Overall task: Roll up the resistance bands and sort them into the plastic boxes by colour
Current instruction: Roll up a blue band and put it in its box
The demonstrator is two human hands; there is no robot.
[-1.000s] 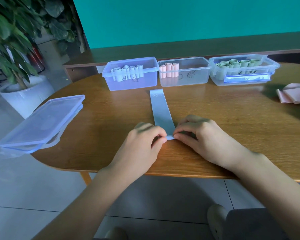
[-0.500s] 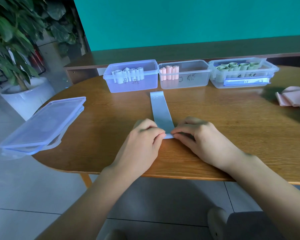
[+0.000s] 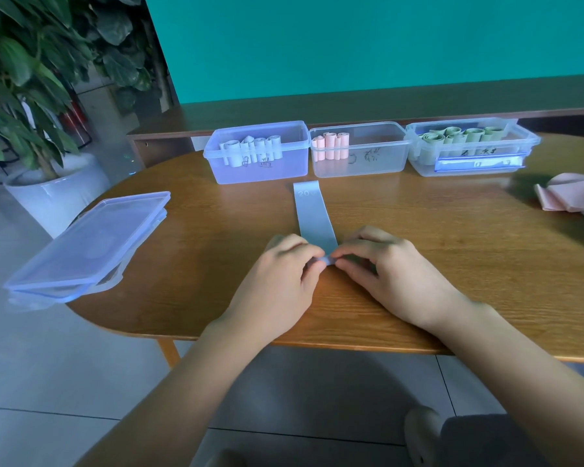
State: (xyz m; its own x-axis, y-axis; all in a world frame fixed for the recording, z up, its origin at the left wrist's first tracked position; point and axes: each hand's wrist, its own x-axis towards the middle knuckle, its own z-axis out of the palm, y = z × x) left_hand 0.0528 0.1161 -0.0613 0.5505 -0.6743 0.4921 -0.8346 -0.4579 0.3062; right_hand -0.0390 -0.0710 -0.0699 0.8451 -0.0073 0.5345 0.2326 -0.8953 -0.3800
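Your 2 hands meet at the centre of the frame over the near end of 1 blue band (image 3: 312, 214). Your left hand (image 3: 277, 281) and your right hand (image 3: 390, 274) each pinch that end between curled fingertips, where a small roll has formed. The rest of the band lies flat on the wooden table (image 3: 452, 257), running up the frame toward the boxes, and its far end is printed "20".

3 clear plastic boxes stand in a row across the upper middle of the frame, side by side. The left box (image 3: 260, 166) holds about 5 pale blue rolls (image 3: 250, 148) standing on end. The middle box (image 3: 368, 163) holds 3 pink rolls (image 3: 329, 146) at its left end. The right box (image 3: 479, 163) holds green rolls (image 3: 459, 136), at least 5, though the exact count is hard to tell. Each box has dark handwriting on its front wall, but you cannot read it from here; the right box also carries a blue strip showing a "0".

At the left of the frame, a stack of box lids (image 3: 88, 244) hangs over the table edge; 2 are plain, a third is uncertain. At the right edge lies 1 loose pink band (image 3: 570, 197). In the upper left stands 1 potted plant (image 3: 31, 96) in a white pot.
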